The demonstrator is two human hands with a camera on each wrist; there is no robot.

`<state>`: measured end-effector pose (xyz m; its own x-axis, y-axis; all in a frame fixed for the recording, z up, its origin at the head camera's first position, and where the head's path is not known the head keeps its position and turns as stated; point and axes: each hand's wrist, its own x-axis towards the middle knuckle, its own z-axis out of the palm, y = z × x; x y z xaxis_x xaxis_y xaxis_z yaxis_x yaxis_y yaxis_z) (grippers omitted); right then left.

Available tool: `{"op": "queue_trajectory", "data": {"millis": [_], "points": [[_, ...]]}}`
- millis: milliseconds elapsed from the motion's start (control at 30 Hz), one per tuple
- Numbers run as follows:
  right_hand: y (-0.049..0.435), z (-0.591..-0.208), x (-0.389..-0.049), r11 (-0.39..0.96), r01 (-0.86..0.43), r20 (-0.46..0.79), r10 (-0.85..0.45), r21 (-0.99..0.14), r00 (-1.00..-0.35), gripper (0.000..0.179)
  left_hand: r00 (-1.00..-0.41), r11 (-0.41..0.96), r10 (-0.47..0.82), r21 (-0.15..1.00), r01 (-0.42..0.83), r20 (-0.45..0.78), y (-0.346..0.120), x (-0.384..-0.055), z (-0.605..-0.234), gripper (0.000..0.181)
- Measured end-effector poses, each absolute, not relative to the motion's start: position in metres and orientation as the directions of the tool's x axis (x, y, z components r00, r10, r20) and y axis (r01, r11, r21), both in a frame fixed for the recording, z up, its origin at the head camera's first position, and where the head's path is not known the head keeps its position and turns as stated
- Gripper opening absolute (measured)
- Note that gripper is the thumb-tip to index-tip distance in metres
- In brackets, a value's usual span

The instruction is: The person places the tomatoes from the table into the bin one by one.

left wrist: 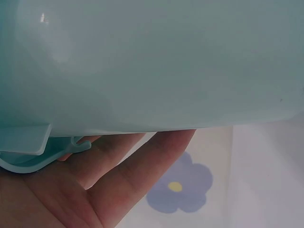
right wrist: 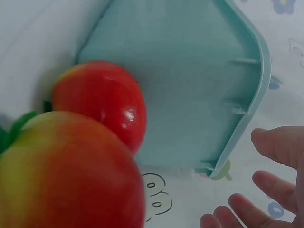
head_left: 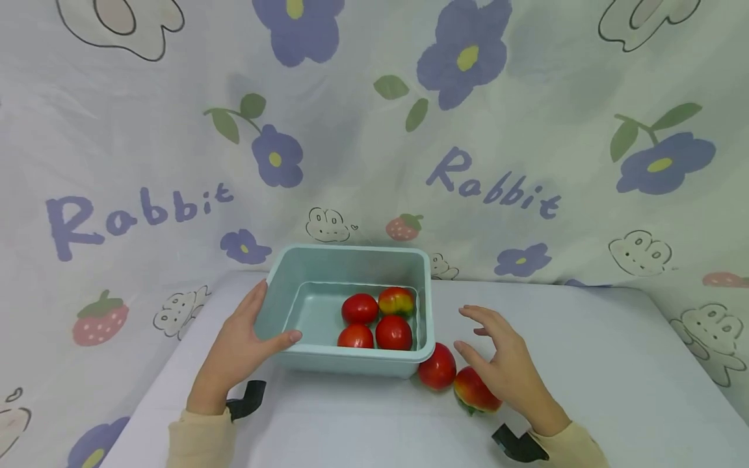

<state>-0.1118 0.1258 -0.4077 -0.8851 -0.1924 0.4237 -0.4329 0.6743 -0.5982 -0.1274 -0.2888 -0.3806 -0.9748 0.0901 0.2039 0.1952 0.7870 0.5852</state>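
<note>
Right now the left hand (head_left: 240, 348) has hold of the pale blue box (head_left: 345, 366) at its left end, thumb over the rim and fingers against the outer wall. To the right of the box, the right hand (head_left: 508, 361) hangs with fingers parted and slightly bent, holding nothing. Inside the box, four fruits (head_left: 394, 333) sit grouped toward its right end. A red fruit (head_left: 437, 369) lies beside the box's near right corner, whether touching I cannot tell, and a red-and-yellow fruit (head_left: 471, 389) lies just beyond it, farther right of the box. My worry is that a rightward shove on the box could knock these two loose, round fruits into rolling, while lifting its left end alone might send the load sliding. The box's long axis runs left to right, its mouth facing up; the red-and-yellow fruit's leafy end points to the box's near side, its long axis unclear.
</note>
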Motion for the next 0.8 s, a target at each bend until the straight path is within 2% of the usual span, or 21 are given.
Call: {"op": "queue_trajectory", "data": {"millis": [500, 800], "points": [[0.148, -0.432, -0.085, 0.690, -0.336, 0.302, -0.175, -0.642, -0.937, 0.049, -0.971, 0.782, 0.092, 0.587, 0.208, 0.221, -0.290, -0.127, -0.385, 0.107], [0.157, -0.438, -0.073, 0.711, -0.126, 0.053, -0.124, -0.692, -0.991, 0.060, -0.971, 0.787, 0.092, 0.582, 0.207, 0.222, -0.290, -0.126, -0.384, 0.107]]}}
